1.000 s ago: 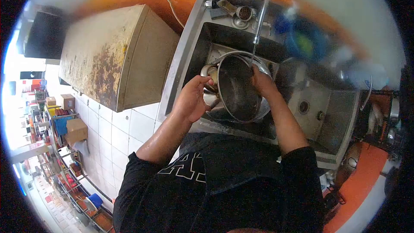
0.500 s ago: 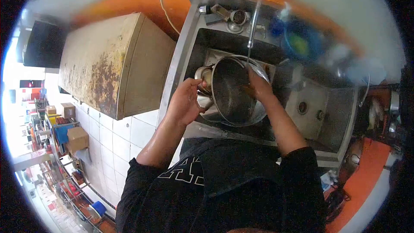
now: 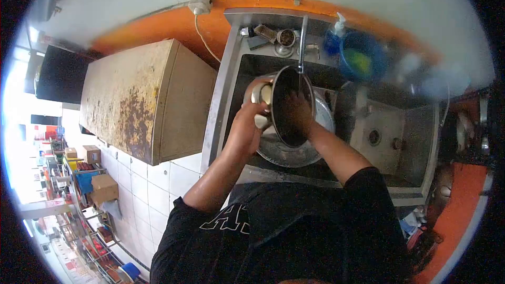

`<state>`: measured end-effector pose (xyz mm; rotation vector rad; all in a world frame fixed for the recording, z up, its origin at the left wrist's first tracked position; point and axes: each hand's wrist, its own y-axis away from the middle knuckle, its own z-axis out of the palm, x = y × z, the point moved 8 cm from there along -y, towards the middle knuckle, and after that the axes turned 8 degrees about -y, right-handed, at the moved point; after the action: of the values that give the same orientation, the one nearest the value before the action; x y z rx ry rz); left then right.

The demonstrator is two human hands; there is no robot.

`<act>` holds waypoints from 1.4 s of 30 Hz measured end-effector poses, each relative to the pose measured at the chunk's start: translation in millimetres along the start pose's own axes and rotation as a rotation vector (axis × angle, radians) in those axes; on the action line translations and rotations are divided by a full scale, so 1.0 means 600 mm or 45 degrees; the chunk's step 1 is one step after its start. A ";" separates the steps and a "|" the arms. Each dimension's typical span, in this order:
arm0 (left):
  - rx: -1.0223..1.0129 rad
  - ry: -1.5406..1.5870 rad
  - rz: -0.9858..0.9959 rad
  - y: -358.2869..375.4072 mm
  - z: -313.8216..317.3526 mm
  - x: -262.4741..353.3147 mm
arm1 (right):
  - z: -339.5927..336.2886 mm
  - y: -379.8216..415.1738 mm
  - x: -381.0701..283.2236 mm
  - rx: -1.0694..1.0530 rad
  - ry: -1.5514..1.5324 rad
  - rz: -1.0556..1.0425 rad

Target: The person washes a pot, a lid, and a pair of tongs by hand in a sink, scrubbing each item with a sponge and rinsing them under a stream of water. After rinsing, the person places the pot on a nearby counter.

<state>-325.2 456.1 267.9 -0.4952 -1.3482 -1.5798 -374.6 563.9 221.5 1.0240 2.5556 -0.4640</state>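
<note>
A deep metal pot [image 3: 288, 132] is tilted on its side in the left sink basin, its dark inside facing right. My left hand [image 3: 250, 126] is closed at the pot's left side, by its handle [image 3: 259, 94], with the fingers partly hidden behind it. Inside the pot is my right hand [image 3: 299, 114], reaching toward the inner wall; its fingers are lost in shadow. Just above the opening hangs the tap spout [image 3: 302, 47]. Under the pot lies a wide round metal vessel [image 3: 325, 121].
To the right is a second sink basin [image 3: 363, 144] with a drain. Along the back ledge stand a blue bowl [image 3: 363, 47] holding something yellow-green, a soap bottle [image 3: 335, 37] and small metal items [image 3: 284, 39]. A rusty cabinet [image 3: 137, 100] stands on the left.
The pot has been tipped further onto its side, its mouth turning right. My left hand has closed in at the handle, and my right hand has moved from the rim deeper inside.
</note>
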 end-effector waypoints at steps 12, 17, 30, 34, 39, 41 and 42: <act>0.049 0.313 -0.145 -0.024 -0.048 -0.023 | 0.008 -0.006 0.198 -0.135 -0.242 0.498; -0.005 0.549 -0.232 -0.047 -0.088 -0.069 | 0.062 0.113 0.261 0.005 -1.742 1.389; -1.188 1.158 -0.506 -0.217 -0.003 -0.436 | -0.179 0.174 0.115 0.307 -1.263 1.017; -0.016 0.200 -0.701 -0.211 0.055 -0.449 | -0.218 0.200 0.057 0.448 -0.793 0.746; -0.667 0.351 -0.711 -0.401 0.095 -0.719 | -0.270 0.219 -0.003 0.326 -0.466 0.648; -0.479 -0.363 -0.369 -0.286 0.091 -0.418 | -0.288 0.226 -0.020 0.328 -0.386 0.591; -0.735 -0.207 -0.564 -0.270 0.113 -0.377 | -0.293 0.231 -0.023 0.329 -0.349 0.590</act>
<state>-379.1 596.3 24.0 -0.7154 -1.1545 -2.3601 -301.3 724.7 359.8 1.4779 1.9706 -0.7511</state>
